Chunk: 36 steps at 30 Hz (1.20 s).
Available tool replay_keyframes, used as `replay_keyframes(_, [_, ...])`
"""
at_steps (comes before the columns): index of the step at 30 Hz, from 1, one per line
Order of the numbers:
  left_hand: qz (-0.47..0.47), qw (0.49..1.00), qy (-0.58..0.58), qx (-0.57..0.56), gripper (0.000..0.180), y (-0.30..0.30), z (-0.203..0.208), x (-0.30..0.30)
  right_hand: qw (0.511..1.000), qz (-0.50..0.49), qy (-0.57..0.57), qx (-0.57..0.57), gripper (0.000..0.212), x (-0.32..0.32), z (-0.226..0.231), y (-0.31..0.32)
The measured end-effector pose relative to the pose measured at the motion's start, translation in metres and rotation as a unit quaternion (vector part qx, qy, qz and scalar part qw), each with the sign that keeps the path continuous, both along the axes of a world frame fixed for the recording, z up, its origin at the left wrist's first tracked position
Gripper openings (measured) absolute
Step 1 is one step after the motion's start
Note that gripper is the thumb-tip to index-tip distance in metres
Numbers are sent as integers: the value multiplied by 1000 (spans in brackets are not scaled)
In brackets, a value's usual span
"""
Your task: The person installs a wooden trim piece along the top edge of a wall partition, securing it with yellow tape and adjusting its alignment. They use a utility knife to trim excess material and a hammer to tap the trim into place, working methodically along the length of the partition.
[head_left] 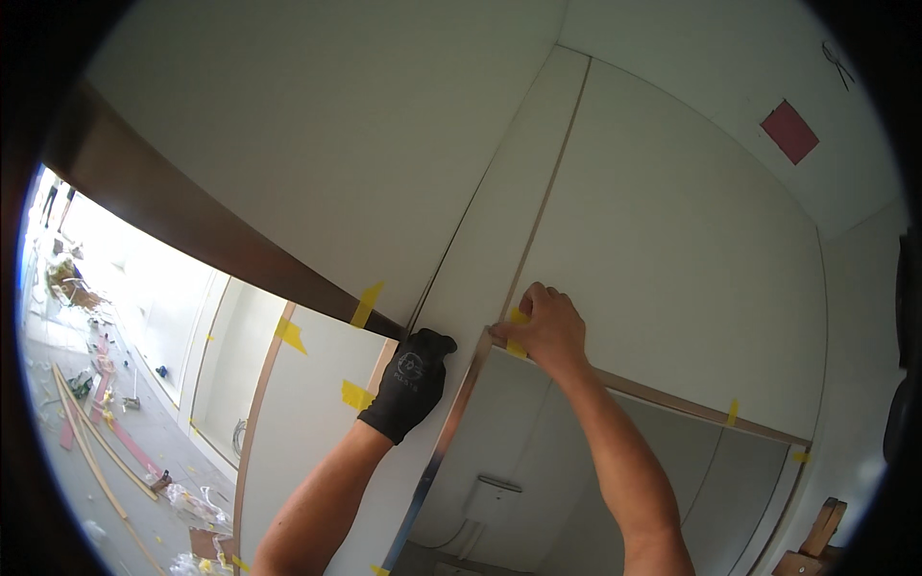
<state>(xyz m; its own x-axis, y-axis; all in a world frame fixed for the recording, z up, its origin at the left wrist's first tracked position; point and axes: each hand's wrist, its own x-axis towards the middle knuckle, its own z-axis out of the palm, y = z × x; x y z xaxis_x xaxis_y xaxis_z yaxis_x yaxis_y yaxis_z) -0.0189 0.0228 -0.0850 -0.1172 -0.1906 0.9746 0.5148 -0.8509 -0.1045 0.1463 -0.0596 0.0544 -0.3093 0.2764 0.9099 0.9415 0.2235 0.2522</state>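
My left hand [413, 384], in a black work glove, is closed at the corner where the pale cabinet panels meet. Its fingertips are hidden, so what they grip cannot be made out. My bare right hand [555, 331] pinches a strip of yellow tape [517, 334] at the upper left corner of a brown-edged frame [653, 392]. Inside that frame is a grey, mirror-like surface [595, 470]. Above it stands a large pale cabinet door [672, 259], bordered on its left by a thin brown seam. More yellow tape [357, 394] sticks to the panel beside my glove.
A dark brown edge strip [221, 226] runs under the upper left panel. At lower left, long wooden strips [91, 446], plastic wrap [197, 504] and other debris litter the floor. A wooden piece [823, 526] stands at lower right. A red square [790, 132] shows on the ceiling.
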Motion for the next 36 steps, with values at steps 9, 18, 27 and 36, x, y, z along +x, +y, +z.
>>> replay_keyframes(9, [-2,1000,15,-16,32,-2,-2,0,999,-30,-26,23,44,-5,0,4])
replay_keyframes(18, [16,1000,13,5,27,-6,1,-2,998,-53,-25,-37,48,-15,11,4])
replay_keyframes(27, [44,998,20,39,28,-3,3,-2,996,-77,-35,-30,43,-23,14,9])
replay_keyframes(36, [54,998,23,14,33,4,-1,-2,997,-20,-42,-58,37,-17,11,9])
